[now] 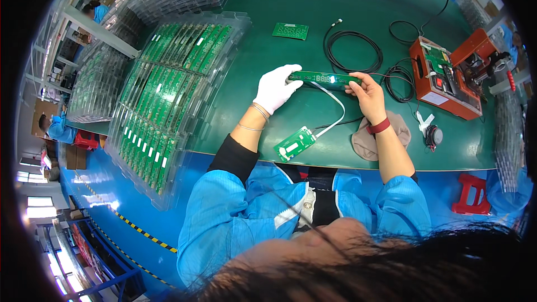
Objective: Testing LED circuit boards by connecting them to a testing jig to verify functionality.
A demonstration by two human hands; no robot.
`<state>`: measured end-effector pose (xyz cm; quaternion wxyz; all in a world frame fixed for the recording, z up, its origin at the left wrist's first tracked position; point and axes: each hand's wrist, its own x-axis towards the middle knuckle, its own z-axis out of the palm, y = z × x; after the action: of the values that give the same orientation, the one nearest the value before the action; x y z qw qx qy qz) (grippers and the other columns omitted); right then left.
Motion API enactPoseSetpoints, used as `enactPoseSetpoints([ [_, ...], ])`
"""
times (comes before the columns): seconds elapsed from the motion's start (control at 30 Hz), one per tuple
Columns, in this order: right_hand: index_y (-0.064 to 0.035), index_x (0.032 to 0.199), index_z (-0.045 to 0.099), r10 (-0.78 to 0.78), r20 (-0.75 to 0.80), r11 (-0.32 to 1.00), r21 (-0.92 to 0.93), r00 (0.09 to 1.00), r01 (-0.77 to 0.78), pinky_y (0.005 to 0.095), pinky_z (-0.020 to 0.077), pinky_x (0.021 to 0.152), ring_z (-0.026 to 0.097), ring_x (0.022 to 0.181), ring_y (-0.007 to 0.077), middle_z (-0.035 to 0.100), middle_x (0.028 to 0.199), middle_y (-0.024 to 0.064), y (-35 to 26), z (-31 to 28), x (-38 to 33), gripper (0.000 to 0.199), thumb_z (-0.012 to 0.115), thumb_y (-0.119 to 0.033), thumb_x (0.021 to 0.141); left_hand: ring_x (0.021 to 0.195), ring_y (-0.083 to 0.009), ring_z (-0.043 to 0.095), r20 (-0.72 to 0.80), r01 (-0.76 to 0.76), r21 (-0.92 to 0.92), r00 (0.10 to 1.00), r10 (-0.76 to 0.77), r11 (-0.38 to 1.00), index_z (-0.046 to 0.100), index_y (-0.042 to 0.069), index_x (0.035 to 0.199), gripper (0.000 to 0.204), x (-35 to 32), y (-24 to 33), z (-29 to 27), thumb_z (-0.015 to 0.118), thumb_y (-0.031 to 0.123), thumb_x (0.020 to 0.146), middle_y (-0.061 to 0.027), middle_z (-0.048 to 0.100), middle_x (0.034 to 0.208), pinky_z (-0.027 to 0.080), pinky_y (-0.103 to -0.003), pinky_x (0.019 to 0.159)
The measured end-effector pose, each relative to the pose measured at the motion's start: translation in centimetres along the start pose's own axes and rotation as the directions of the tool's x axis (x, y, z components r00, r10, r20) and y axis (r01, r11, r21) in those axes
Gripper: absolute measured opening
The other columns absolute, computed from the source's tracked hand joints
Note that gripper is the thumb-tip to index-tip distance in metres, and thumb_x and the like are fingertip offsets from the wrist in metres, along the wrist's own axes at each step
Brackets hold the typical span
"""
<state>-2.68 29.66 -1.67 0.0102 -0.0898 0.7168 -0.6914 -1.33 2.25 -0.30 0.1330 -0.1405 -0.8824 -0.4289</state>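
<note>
Over the green table [335, 0], gloved left hand [275, 88] and bare right hand [366, 90] both pinch a long green circuit board [323, 78], white ribbon cable [334, 113] dangling

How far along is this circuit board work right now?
In hand: both hands, the gloved left hand and bare right hand, hold a long green board with lit digits, wired by a white ribbon cable to a smaller board. One board lies set aside. Trays of green boards remain at the left; tested or not, I cannot tell.
</note>
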Motion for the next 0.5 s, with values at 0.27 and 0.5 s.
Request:
enactPoseSetpoints([
  [0.27,0.0,0.117,0.059,-0.006,-0.012,1.0,-0.025,1.0,0.006,0.0216,0.0533,0.072,0.066,0.078,0.0145,0.068,0.09,0.0104,0.01,0.11,-0.01,0.026,0.058,0.0,0.091,0.06,-0.012,0.051,-0.021,-0.031,0.064,0.999,0.032,0.997,0.065,0.005,0.113,0.037,-0.03,-0.04,0.01,0.069,0.01,0.076,-0.0021,0.063,0.082,0.045,-0.024,0.061],
  [0.5,0.0,0.117,0.059,0.0,-0.008,1.0,-0.017,1.0,0.0,0.0217,0.0535,0.072,0.066,0.079,0.0145,0.068,0.091,0.0104,-0.13,0.17,-0.03,0.026,0.058,0.0,0.091,0.061,-0.0121,0.051,-0.018,-0.022,0.068,1.0,0.024,0.997,0.065,0.005,0.112,0.036,-0.06,-0.04,-0.04,0.069,0.011,0.076,-0.0022,0.063,0.082,0.045,-0.024,0.061],
])
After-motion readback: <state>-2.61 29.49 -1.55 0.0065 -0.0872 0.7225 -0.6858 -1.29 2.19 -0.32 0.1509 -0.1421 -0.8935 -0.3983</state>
